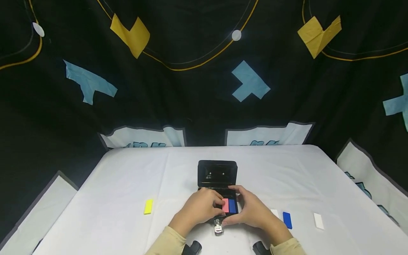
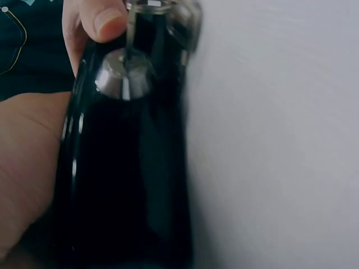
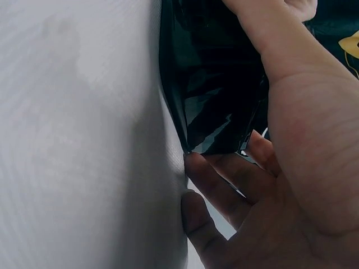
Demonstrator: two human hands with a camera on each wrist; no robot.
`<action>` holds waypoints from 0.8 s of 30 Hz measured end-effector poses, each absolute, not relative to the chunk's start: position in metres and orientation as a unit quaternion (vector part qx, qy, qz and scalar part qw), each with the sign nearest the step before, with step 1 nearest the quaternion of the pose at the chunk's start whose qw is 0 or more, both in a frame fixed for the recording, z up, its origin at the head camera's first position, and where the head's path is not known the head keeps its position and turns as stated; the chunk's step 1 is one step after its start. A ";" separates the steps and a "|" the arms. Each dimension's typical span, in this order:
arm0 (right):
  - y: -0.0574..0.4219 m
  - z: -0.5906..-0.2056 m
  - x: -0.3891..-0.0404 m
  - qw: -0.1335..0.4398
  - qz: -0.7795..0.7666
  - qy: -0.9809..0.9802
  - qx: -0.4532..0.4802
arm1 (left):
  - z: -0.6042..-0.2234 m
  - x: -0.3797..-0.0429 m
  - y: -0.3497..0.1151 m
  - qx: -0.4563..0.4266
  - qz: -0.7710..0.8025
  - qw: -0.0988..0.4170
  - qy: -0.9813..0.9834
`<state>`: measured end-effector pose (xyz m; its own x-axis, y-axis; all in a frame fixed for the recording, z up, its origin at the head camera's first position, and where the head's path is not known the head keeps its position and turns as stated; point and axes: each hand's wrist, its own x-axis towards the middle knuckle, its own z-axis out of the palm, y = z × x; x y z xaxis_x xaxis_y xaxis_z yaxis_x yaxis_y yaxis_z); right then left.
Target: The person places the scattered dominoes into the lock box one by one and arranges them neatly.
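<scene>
An open black box [image 1: 236, 211] stands on the table, its lid [image 1: 217, 173] tipped back. Inside lie a pink tile [image 1: 225, 205] and, beside it, a blue tile [image 1: 232, 206]. My left hand [image 1: 202, 207] reaches over the box's left part, curled thumb and finger at the pink tile's left edge; this hand hides the rest of the inside. With thumb at the front and fingers along the right side, my right hand [image 1: 250, 209] grips the box. Keys [image 1: 218, 228] hang from a silver lock [image 2: 124, 75] in its front wall.
A yellow tile [image 1: 148, 207] lies to the left of the box. Right of my right hand are a loose blue tile [image 1: 287, 220], a white tile [image 1: 318, 221] and a partly covered white piece [image 1: 274, 213]. The white tablecloth [image 1: 127, 170] ends at a dark curtain [image 1: 191, 102].
</scene>
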<state>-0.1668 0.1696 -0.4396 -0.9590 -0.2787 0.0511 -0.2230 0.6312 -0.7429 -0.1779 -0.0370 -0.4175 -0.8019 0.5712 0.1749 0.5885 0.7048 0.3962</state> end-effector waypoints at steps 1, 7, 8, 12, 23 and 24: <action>0.170 -0.440 -0.167 0.034 -0.407 0.902 -0.141 | -0.417 -0.178 -0.036 -0.311 -0.218 0.017 -0.925; 0.171 -0.440 -0.168 0.033 -0.412 0.899 -0.147 | -0.418 -0.182 -0.032 -0.308 -0.209 0.009 -0.928; 0.171 -0.441 -0.168 0.032 -0.412 0.899 -0.149 | -0.418 -0.183 -0.031 -0.308 -0.209 0.009 -0.928; 0.169 -0.439 -0.168 0.027 -0.408 0.899 -0.160 | -0.419 -0.183 -0.032 -0.306 -0.212 0.009 -0.928; 0.168 -0.440 -0.168 0.037 -0.403 0.905 -0.135 | -0.405 -0.180 -0.055 -0.300 -0.278 0.010 -0.912; 0.168 -0.440 -0.167 0.037 -0.401 0.906 -0.131 | -0.402 -0.179 -0.062 -0.290 -0.287 0.004 -0.913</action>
<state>-0.1675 0.1676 -0.4398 -0.9628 -0.2676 0.0377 -0.2080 0.6447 -0.7356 -0.1788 -0.0618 -0.4018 -0.8321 0.5267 0.1739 0.5315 0.6677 0.5212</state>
